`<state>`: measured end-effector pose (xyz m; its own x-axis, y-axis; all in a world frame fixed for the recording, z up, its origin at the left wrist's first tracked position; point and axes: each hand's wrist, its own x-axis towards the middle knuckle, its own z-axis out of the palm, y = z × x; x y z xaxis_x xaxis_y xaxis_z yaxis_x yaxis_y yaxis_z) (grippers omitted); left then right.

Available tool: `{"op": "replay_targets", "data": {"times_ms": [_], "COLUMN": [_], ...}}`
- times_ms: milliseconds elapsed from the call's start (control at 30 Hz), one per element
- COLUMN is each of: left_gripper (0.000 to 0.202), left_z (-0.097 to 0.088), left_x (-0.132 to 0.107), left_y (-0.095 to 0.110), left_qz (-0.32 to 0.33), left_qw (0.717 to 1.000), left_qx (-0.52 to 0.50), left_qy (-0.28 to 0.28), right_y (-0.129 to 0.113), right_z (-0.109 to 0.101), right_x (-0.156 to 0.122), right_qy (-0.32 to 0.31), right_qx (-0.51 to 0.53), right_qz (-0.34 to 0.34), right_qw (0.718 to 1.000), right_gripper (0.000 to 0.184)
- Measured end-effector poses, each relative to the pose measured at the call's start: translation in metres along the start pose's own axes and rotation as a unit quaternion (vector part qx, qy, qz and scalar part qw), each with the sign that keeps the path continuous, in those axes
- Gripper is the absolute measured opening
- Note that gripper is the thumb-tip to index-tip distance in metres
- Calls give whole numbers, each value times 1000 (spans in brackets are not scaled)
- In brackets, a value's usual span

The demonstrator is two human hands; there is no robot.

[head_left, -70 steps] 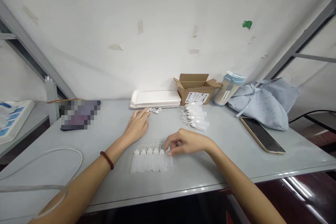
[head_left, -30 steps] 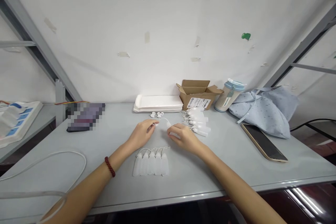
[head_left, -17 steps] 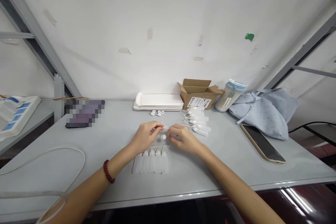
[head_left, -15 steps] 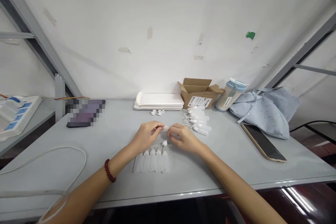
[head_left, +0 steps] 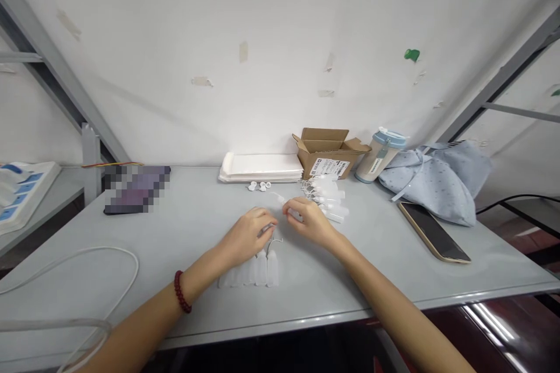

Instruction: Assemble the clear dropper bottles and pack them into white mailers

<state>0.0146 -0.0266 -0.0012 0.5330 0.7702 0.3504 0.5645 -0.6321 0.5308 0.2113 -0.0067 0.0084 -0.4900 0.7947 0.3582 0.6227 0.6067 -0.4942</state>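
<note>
My right hand point(head_left: 312, 224) is closed around a small translucent squeeze bottle point(head_left: 281, 200); its narrow tip points up and left, and the fingers cover most of its body. Just left of it, my left hand point(head_left: 247, 236) has thumb and fingers pinched together over the row; what they hold is too small and covered to name. Below lies a row of clear plastic bottles point(head_left: 261, 271) side by side, its upper left part behind my left hand. Beyond my right hand lies a pile of similar bottles point(head_left: 330, 193) with thin cords. Several small white caps point(head_left: 259, 186) lie farther back.
Behind stand a stack of white sheets or envelopes point(head_left: 265, 168) and an open cardboard box point(head_left: 326, 154). To the right are a tumbler point(head_left: 380, 154), a blue cloth bag point(head_left: 431, 183) and a phone point(head_left: 433, 232). A white cable point(head_left: 131, 250) loops at left.
My left hand has moved down and slightly away from my right, over the row of bottles. The white cap above the row is now out of sight. The bottle tip now shows at my right fingers.
</note>
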Motion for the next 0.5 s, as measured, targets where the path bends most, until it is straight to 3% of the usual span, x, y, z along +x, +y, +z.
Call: {"op": "replay_targets", "data": {"times_ms": [133, 400, 500], "left_gripper": [27, 29, 27], "left_z": [1, -18, -14], "left_x": [1, 0, 1], "left_y": [-2, 1, 0], "left_qz": [-6, -49, -76], "left_qw": [999, 994, 994], "left_qx": [15, -16, -13], "left_qy": [-30, -101, -83], "right_y": [-2, -1, -1], "right_z": [-1, -2, -1], "right_x": [0, -1, -1], "right_qy": [-4, -8, -8], "right_qx": [-1, 0, 9], "right_qz": [1, 0, -1], "right_qw": [1000, 1000, 1000], "right_gripper": [18, 17, 18]}}
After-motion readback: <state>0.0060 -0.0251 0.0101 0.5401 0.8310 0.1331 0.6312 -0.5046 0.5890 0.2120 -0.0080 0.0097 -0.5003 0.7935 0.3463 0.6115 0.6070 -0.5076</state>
